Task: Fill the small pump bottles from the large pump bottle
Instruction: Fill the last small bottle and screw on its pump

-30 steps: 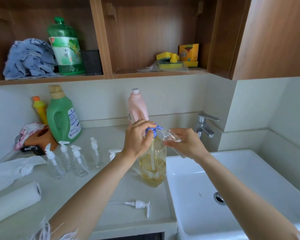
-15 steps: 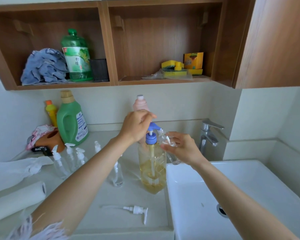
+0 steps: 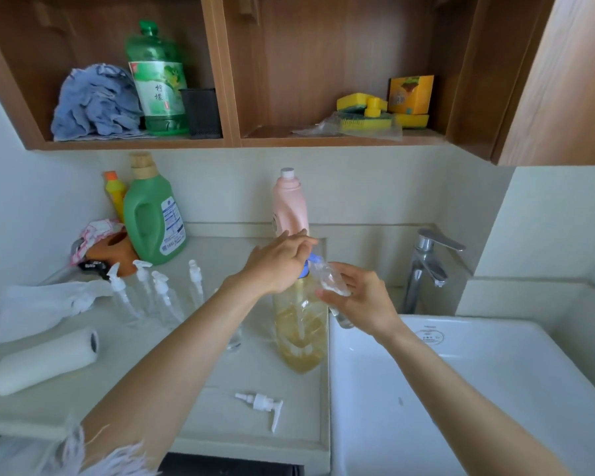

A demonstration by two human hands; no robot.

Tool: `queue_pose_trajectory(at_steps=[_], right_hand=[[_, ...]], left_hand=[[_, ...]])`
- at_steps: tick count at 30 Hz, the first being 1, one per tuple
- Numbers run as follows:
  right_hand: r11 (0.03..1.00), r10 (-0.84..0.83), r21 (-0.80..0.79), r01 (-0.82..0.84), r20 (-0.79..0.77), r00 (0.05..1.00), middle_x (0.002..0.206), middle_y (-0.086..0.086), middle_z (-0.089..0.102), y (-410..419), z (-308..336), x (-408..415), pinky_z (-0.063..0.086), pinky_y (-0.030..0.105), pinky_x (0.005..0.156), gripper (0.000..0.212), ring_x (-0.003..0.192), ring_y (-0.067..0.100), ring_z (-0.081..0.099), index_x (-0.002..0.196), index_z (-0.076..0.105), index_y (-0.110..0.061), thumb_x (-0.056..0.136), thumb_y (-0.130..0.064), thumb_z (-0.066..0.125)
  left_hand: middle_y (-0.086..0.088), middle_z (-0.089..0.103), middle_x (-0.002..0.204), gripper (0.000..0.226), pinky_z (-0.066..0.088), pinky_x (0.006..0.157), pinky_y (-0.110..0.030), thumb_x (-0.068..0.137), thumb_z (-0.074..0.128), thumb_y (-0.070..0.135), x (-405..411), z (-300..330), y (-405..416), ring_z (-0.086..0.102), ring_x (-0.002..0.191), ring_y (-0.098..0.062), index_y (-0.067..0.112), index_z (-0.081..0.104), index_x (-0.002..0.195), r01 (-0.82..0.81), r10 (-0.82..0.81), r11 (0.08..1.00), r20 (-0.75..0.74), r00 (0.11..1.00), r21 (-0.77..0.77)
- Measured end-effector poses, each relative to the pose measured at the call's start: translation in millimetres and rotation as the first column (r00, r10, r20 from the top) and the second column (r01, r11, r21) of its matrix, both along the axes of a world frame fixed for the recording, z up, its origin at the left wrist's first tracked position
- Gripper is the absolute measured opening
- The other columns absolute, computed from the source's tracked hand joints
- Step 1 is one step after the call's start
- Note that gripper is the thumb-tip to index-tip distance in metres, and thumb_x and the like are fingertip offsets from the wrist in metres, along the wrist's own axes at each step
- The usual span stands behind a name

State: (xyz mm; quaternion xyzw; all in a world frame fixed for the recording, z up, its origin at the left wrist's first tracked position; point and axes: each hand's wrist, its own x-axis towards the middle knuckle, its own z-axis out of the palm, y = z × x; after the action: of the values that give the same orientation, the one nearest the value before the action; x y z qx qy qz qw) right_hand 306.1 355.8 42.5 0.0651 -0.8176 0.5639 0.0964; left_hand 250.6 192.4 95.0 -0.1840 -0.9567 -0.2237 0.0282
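Nearest me, a loose pump head (image 3: 262, 404) lies flat on the counter (image 3: 220, 420), by my reading unscrewed from the bottle being filled and parked within reach for refitting. Next, the large pump bottle (image 3: 301, 333), amber liquid low inside, stands upright at the counter's right edge just beside the sink (image 3: 495, 389), so any drip goes into the basin. My left hand (image 3: 282, 261) rests on top of its blue pump, fingers nearly straight, pressing rather than gripping; I judge a stroke is in progress. My right hand (image 3: 361, 304) grips a small clear bottle (image 3: 330, 281), fingers curled round it, tilted so its open mouth meets the spout; whether liquid is flowing I cannot tell. Further left, four capped small pump bottles (image 3: 158, 297) stand upright in a row, apparently awaiting their turn; one more stands partly hidden behind my left forearm. A paper towel roll (image 3: 45, 360) lies at the far left, handy for spills. Beyond: pink bottle (image 3: 289, 207), green jug (image 3: 153, 223), tap (image 3: 426, 266).
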Motion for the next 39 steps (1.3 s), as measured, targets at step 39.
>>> queue_pose_trajectory(at_steps=[39], right_hand=[[0.988,0.150,-0.024,-0.153,-0.102,0.983,0.100,-0.013,0.071,16,1,-16,0.044,0.012,0.086,0.040,0.100,0.001,0.064,0.113,0.069,-0.029,0.075,-0.023,0.081]], left_hand=[[-0.001,0.059,0.132,0.058,0.029,0.106,-0.027,0.080,0.032,0.034,57,-18,8,0.051,0.120,-0.019,0.010,0.059,0.125,-0.055,0.145,0.974,-0.416,0.898,0.221]])
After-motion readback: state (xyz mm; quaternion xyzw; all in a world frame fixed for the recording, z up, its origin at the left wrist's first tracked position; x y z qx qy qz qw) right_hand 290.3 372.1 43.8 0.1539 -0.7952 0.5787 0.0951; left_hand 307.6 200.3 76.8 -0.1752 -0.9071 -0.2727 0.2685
